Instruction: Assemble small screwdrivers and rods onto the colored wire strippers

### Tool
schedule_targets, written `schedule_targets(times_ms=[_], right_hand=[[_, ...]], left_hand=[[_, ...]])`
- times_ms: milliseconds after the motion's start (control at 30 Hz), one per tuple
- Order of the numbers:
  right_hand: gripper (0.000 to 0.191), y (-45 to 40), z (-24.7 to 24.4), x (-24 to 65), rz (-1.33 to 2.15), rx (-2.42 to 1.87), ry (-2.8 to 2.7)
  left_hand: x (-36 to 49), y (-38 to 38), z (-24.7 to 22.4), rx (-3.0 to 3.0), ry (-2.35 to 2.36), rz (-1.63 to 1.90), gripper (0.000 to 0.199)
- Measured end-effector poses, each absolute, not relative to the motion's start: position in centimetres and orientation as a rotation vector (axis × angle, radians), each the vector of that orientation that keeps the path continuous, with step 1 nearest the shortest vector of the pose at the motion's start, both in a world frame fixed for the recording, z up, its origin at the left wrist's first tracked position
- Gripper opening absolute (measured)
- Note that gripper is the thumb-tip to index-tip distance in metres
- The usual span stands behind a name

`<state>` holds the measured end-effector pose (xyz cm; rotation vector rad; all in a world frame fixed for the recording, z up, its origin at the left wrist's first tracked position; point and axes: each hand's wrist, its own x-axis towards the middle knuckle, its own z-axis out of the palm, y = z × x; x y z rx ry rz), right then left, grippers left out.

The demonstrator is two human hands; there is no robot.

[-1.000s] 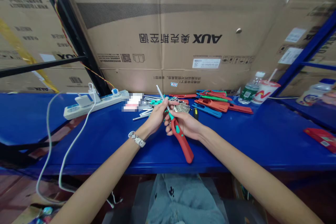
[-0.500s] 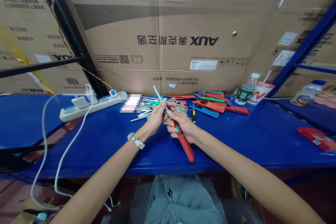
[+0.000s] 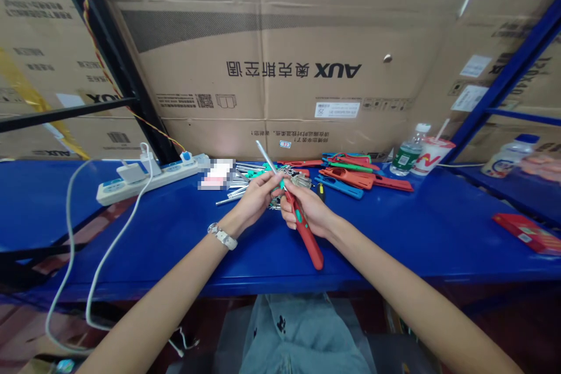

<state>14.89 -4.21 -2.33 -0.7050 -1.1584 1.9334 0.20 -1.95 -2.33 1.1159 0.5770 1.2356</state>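
A red stick lighter [image 3: 310, 243] with green parts and a thin metal tube lies slanted between my hands, its tube pointing up and left. My right hand [image 3: 307, 201] is wrapped round the upper part of the red body. At the green collar, where tube meets body, my left hand [image 3: 258, 196] pinches with thumb and fingers. Just beyond the hands lies a pile of metal tubes [image 3: 239, 184] and small green parts [image 3: 256, 173], partly hidden by them. Red, orange and blue handle shells [image 3: 348, 178] are heaped behind my right hand.
A screwdriver with a yellow and black handle [image 3: 321, 191] lies near the shells. On the left is a white power strip [image 3: 131, 187] with cables. A bottle [image 3: 405, 155], a paper cup [image 3: 432, 155] and a red box [image 3: 526, 232] stand or lie rightward. Cardboard [image 3: 197, 70] backs the blue table.
My left hand has slid down from the metal tube to the green collar, its fingers closer to my right hand. The right hand keeps its hold on the body.
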Motion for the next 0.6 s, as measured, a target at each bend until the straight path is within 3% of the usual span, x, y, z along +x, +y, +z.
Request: schedule_targets(times_ms=[233,600], right_hand=[[0.034,-4.3,-2.8,15.1,1.847,-0.658,-1.305],[0.044,-4.1,-3.0,14.5,1.614,-0.853,-1.345]], left_hand=[[0.3,-0.5,-0.3,0.946,0.613,1.432,0.037],[2.7,-1.0,-0.8,0.885,0.656,1.274,0.040]])
